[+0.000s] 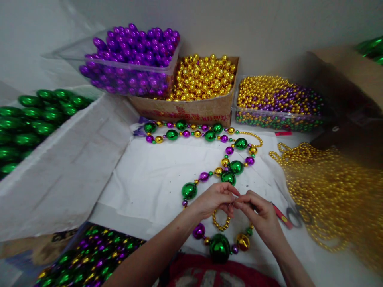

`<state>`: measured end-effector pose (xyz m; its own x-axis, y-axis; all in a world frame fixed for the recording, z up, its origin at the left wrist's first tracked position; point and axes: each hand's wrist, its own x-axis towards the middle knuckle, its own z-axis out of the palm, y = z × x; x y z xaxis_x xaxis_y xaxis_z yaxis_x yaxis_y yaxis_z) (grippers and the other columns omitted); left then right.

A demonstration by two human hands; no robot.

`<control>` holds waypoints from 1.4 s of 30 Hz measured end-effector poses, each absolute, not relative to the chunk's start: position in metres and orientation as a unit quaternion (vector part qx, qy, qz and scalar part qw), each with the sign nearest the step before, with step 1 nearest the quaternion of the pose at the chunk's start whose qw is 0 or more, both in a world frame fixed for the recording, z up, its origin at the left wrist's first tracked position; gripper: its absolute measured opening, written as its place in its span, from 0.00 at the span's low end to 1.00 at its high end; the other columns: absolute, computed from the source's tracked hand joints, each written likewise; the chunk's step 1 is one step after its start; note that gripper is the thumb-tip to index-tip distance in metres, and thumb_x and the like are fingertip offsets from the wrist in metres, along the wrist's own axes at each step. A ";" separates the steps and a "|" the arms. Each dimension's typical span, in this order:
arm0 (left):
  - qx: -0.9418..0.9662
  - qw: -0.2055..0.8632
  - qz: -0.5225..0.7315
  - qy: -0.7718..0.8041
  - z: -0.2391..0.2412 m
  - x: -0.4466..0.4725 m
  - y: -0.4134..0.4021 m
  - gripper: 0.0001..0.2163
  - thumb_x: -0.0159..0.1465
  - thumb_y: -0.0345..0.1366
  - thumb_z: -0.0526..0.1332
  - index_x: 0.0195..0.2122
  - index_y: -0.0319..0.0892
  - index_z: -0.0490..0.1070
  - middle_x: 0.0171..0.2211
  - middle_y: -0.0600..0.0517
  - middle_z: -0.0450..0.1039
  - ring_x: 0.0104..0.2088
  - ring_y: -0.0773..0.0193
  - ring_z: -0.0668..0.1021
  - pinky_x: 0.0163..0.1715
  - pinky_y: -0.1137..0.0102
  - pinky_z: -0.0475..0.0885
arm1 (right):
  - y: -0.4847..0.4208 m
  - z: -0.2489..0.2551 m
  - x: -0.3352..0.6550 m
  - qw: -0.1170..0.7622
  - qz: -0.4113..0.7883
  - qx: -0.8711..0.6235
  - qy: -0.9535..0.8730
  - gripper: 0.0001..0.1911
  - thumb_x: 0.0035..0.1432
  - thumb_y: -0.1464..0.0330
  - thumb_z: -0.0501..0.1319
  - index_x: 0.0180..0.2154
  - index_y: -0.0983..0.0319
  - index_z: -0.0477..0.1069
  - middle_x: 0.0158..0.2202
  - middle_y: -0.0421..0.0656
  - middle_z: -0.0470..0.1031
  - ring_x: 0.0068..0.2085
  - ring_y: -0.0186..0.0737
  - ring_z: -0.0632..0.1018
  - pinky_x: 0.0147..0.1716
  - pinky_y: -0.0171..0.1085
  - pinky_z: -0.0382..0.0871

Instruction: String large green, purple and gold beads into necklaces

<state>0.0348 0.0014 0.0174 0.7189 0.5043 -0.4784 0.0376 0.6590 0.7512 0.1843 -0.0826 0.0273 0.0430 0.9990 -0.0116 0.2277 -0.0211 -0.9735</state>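
Note:
My left hand (218, 200) and my right hand (259, 208) meet above the white cloth, both closed in a pinch with fingertips touching. Between them is a thin strand, apparently the string of the bead necklace (220, 247); its ends are hidden by my fingers. Below my left hand hangs a small loop of gold beads (221, 228). Large green, purple and gold beads of the necklace curve round the near side of my hands. Beyond them more strung beads (189, 191) run up the cloth toward a finished-looking strand (172, 134) at the back.
Bins of purple beads (140, 48), gold beads (206, 77) and small mixed beads (275, 99) line the back. A white box wall (66, 159) with green beads stands left. Scissors (295, 217) and heaped gold bead chains (332, 195) lie right. Mixed beads (92, 255) fill the lower left.

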 end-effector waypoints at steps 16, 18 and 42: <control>0.421 0.832 0.107 0.346 0.022 0.037 -0.003 0.10 0.51 0.31 0.63 0.35 0.38 0.67 0.22 0.55 0.73 0.18 0.70 0.74 0.20 0.74 0.70 | -0.086 0.020 0.182 0.492 0.572 -0.544 -0.367 0.10 0.53 0.63 0.64 0.27 0.62 0.71 0.23 0.38 0.70 0.24 0.32 0.66 0.25 0.32 0.57; 0.416 0.835 0.115 0.341 0.022 0.038 -0.004 0.10 0.52 0.32 0.63 0.34 0.39 0.66 0.23 0.54 0.74 0.18 0.70 0.74 0.20 0.74 0.70 | -0.086 0.017 0.182 0.511 0.596 -0.546 -0.293 0.12 0.50 0.61 0.67 0.27 0.63 0.71 0.20 0.36 0.66 0.20 0.27 0.59 0.20 0.30 0.49; 0.291 0.874 0.298 0.251 0.016 0.011 -0.027 0.06 0.62 0.35 0.60 0.30 0.39 0.66 0.23 0.53 0.70 0.34 0.61 0.77 0.50 0.58 0.64 | -0.135 0.004 0.257 0.213 0.474 -0.672 -0.528 0.15 0.57 0.57 0.58 0.26 0.60 0.71 0.23 0.39 0.68 0.28 0.39 0.68 0.28 0.36 0.57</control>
